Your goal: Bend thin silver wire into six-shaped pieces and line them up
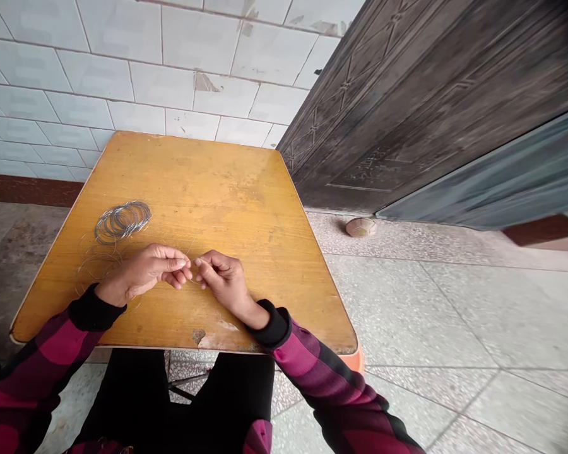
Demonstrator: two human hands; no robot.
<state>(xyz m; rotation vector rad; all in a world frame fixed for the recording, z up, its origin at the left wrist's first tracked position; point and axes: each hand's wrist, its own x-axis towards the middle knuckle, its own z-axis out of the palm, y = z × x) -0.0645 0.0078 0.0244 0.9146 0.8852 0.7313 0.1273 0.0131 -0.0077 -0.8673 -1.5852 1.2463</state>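
Above the front half of the wooden table (208,183), my two hands come close together over a thin wire (192,244). My left hand (156,268) pinches it between thumb and forefinger. Close by, my right hand (221,276) is closed with thumb against forefinger on the same thin wire, which loops slightly between the fingertips. A coil of silvery wire (123,221) lies on the table beyond my left hand. Loose thin wire strands (97,261) spread in curves beside my left wrist, partly hidden by it.
A white tiled wall (180,88) stands behind the table, and a dark carved door (360,126) rises at the right. On the floor (430,315) near the door sits a rounded stone-like object (360,227). My legs are under the table's front edge.
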